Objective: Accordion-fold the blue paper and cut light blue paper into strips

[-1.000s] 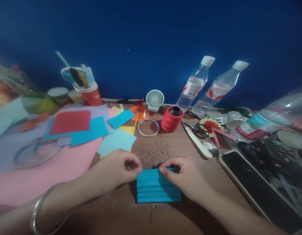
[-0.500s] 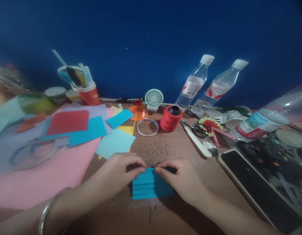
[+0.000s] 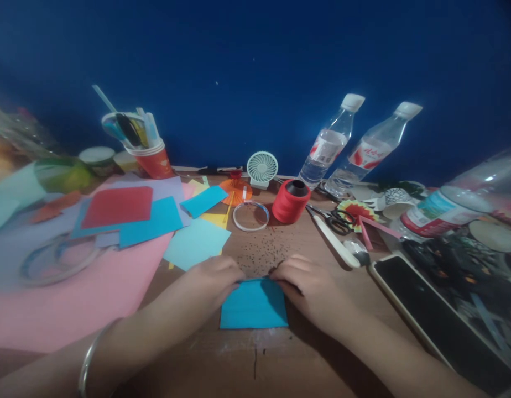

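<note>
A blue sheet of paper [image 3: 254, 307] lies on the brown table in front of me, its near face looking smooth and its far edge creased. My left hand [image 3: 220, 276] grips the far left corner with curled fingers. At the far right corner, my right hand [image 3: 299, 282] pinches the same edge, fingers bent over it. The fingertips of both hands are partly hidden behind the paper's far edge. Just beyond the hands, small dark specks [image 3: 264, 251] are scattered on the table.
Coloured paper sheets [image 3: 151, 276] cover the left side. Ahead are a red thread spool [image 3: 291, 202], a tape roll [image 3: 251, 216] and a small fan [image 3: 262, 168]. To the right lie scissors [image 3: 336, 221], a white-handled knife [image 3: 334, 240] and a phone [image 3: 438, 320]; bottles [image 3: 328, 143] stand behind.
The blue paper has been turned over: its pleat lines faced me before, and a smoother face shows now. Both hands have shifted from thumb-forward pinches to fingers curled over the far edge.
</note>
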Tool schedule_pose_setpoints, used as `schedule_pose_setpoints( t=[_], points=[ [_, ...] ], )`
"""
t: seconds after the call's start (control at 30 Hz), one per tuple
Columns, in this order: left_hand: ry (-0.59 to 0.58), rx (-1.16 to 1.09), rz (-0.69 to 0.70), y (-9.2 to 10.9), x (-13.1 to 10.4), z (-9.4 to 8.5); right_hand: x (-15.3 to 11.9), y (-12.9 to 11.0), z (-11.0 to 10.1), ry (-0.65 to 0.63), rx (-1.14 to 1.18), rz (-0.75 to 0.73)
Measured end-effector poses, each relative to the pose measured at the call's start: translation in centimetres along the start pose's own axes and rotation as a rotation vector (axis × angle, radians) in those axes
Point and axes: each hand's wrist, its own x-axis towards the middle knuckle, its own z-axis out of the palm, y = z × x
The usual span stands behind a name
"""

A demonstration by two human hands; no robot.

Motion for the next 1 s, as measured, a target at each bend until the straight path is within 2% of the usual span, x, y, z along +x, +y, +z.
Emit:
schedule_pose_setpoints(
  t=[0.17,0.37,0.57,0.73,0.9,1.0],
  points=[
    [-0.061,0.101,0.059,0.4,-0.3,-0.5,0.0,0.0,-0.1,-0.038,-0.121,-0.096],
    [-0.128,0.358,0.081,1.8,-0.3,-1.4,-0.3,-0.4,-0.1,-0.066,-0.344,-0.193],
    [-0.116,0.591,0.138,3.1,-0.2,-1.5,-0.3,-0.9,-0.3,-0.050,-0.458,-0.268],
    [-0.131,0.635,0.145,3.3,-0.6,-1.3,-0.3,-0.9,-0.3,-0.068,-0.480,-0.292],
    [-0.049,0.668,0.200,2.8,-0.8,-0.5,-0.2,-1.1,-0.4,-0.087,-0.503,-0.307],
    [-0.060,0.675,0.221,2.8,-0.7,-0.2,-0.1,-1.2,-0.3,-0.099,-0.534,-0.310]
  ],
)
